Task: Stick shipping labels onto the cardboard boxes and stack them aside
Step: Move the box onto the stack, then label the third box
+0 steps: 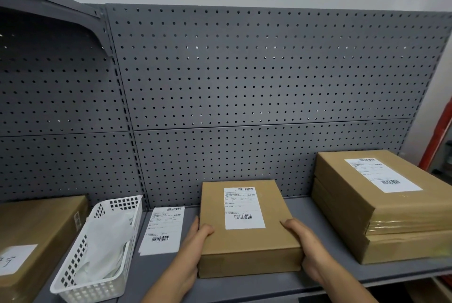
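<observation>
Both hands grip a flat cardboard box by its near corners on the grey shelf: the left hand and right hand each curl fingers over its top edge. A white shipping label with barcodes sits on the lid; its small print is too blurred to read. A loose label lies just left, beside a white basket. To the right, two stacked boxes carry a label on top.
</observation>
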`<state>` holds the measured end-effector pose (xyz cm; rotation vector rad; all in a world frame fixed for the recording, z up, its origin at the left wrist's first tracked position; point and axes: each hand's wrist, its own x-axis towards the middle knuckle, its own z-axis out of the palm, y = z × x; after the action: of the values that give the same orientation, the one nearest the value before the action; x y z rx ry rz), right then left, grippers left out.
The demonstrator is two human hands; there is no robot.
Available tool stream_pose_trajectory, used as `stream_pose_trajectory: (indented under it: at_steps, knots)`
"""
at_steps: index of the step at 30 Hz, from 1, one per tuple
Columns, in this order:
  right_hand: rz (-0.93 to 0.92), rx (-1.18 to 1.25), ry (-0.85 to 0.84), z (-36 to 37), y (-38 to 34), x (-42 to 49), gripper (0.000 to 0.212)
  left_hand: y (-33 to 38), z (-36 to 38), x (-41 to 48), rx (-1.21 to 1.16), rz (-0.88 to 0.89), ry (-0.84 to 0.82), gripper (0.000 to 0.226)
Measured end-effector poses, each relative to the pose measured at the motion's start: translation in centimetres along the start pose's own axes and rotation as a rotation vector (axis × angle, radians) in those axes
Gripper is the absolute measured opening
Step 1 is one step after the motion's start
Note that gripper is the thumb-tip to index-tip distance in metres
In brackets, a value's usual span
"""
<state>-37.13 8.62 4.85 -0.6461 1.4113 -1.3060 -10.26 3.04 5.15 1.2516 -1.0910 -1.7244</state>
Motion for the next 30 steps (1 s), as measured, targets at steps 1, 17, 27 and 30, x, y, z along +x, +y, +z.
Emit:
stream_pose_trajectory:
  at_steps: [1, 17, 27, 30]
  knots:
    - [0.000, 0.003, 0.003, 0.2, 0.1, -0.1, 0.026, 0.0, 0.0, -0.1, -0.003, 0.004, -0.004, 0.040]
    - [-0.119, 0.030, -0.063, 2.5, -3.4, -3.4, 0.040, 3.6, -1.4, -3.8, 0.068, 0.145, 0.064, 0.035]
    - [-0.262, -0.010, 0.000, 1.4, -10.8, -4.8, 0.031, 9.2, 1.4, -5.4, 0.047, 0.207, 0.051, 0.023]
    - [-0.279, -0.008, -0.019, 0.4, -13.1, -5.6, 0.015, 10.6, 3.3, -5.5, 0.036, 0.236, 0.033, 0.019]
